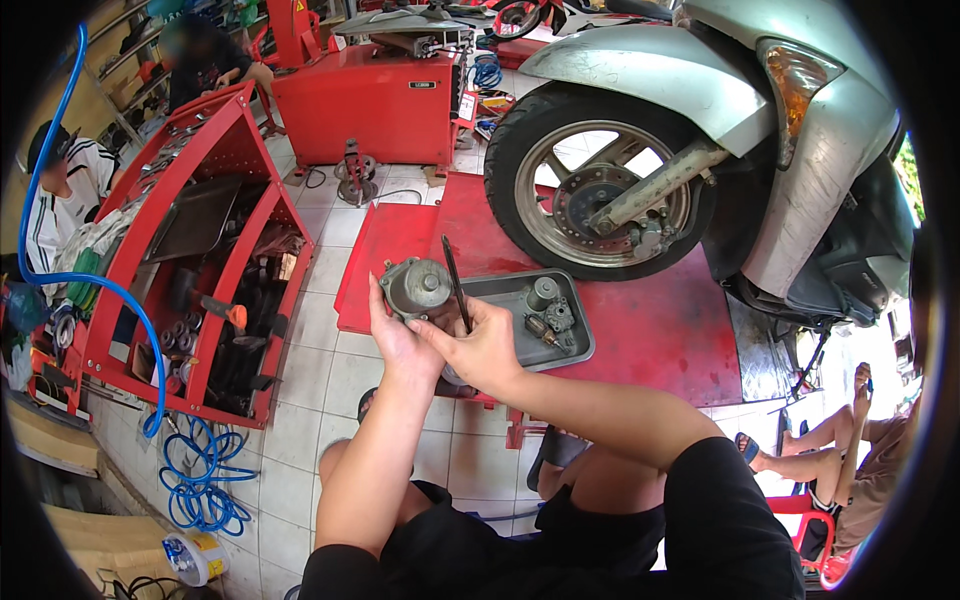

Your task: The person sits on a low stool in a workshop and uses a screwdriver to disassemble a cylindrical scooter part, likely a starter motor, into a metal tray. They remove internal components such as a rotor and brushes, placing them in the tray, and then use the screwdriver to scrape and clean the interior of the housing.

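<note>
My left hand (396, 347) is closed around a round grey metal housing (420, 288), perhaps a carburetor, with a domed cap facing up. In my right hand (482, 347) a thin dark rod-like tool (452, 275) stands nearly upright just right of the housing; its lower end is hidden by my fingers. My right thumb reaches across to the housing's lower edge. Right behind my right hand lies a grey metal tray (500, 292) on a red platform. It holds a small ribbed cylinder (543, 293), a grey metal fitting (560, 317) and a darker part with a brassy piece (541, 329).
A silver scooter's front wheel (600, 200) rests on the red platform (660, 345). At left are a red tool cart (262, 345), a hanging blue hose (125, 290) and coiled blue hose (205, 470). One person (870, 485) sits at right; others are at upper left.
</note>
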Motion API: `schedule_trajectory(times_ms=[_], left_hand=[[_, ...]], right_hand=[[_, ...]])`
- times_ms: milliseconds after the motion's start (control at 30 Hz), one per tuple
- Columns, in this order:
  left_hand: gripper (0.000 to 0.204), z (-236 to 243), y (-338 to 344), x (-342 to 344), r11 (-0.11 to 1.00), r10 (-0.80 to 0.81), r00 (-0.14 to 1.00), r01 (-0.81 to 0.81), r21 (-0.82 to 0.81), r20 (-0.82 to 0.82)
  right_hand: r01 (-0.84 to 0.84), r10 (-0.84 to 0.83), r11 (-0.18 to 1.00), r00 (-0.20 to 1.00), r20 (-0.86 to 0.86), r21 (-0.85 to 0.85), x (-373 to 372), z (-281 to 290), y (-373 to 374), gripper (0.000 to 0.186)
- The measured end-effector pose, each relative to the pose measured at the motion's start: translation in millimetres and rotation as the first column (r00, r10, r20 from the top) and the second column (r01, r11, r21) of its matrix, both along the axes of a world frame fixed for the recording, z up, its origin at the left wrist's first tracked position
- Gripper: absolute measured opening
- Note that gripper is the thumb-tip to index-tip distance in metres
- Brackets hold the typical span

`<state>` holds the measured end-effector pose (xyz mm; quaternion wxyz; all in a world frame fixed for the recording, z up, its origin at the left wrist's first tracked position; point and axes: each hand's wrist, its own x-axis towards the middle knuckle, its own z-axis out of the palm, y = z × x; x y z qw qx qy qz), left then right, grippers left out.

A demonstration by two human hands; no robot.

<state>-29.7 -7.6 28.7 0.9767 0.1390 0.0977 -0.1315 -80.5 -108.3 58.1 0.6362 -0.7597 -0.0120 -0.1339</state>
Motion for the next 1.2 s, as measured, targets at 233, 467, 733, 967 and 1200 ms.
schedule_trajectory(times_ms=[233,467,733,967,1200], left_hand=[[0.068,-6.4,-3.6,7.9,0.999,0.042,0.999,-0.043,-0.034,-0.03],[0.067,-5.7,-6.2,7.7,0.998,0.062,0.998,-0.063,-0.023,-0.031],[0.058,-1.7,-4.6,3.4,0.997,0.062,0.998,-0.061,-0.039,0.031],[0.054,0.4,-3.1,1.5,0.997,0.052,0.997,-0.049,-0.052,0.054],[0.055,-1.4,0.2,1.4,0.999,0.037,0.998,-0.036,-0.02,0.051]], right_hand=[[0.055,-0.05,0.994,0.997,0.058,-0.093,4.4,-5.8,-2.1,0.029],[0.04,-0.041,0.999,0.998,0.056,0.006,3.4,-8.8,-0.6,0.028],[0.055,-0.052,0.997,0.996,0.076,-0.05,3.8,-10.6,-1.6,0.028],[0.042,-0.039,0.998,0.997,0.062,-0.051,3.2,-7.5,-2.3,0.027],[0.007,-0.009,0.998,0.999,-0.037,-0.055,-0.5,3.4,-1.6,0.026]])
